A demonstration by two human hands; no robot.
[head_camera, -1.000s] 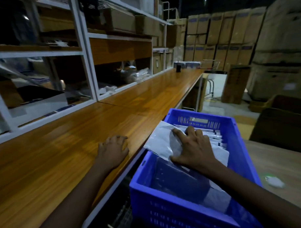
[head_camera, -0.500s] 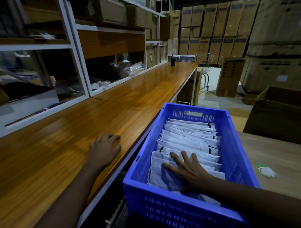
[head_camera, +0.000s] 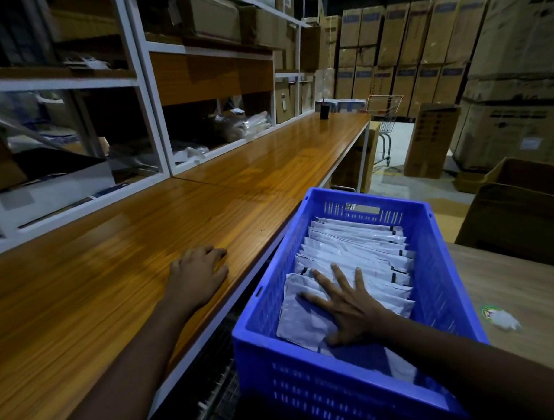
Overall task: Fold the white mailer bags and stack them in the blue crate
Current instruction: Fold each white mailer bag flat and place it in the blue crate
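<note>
Pressing flat with spread fingers, the right hand is laid open on the nearest folded mailer bag, nothing gripped. A second ago that bag was held half over the rim; it is now settled at the near end of the row of bags inside the blue crate, so one more placement is judged finished. The left hand is rested palm-down, empty, on the wooden counter. No writing can be read.

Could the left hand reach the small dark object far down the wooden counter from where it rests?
Probably not without stepping closer: the left hand rests flat on the counter, while the dark object stands near its far end. Nothing blocks the way.
</note>
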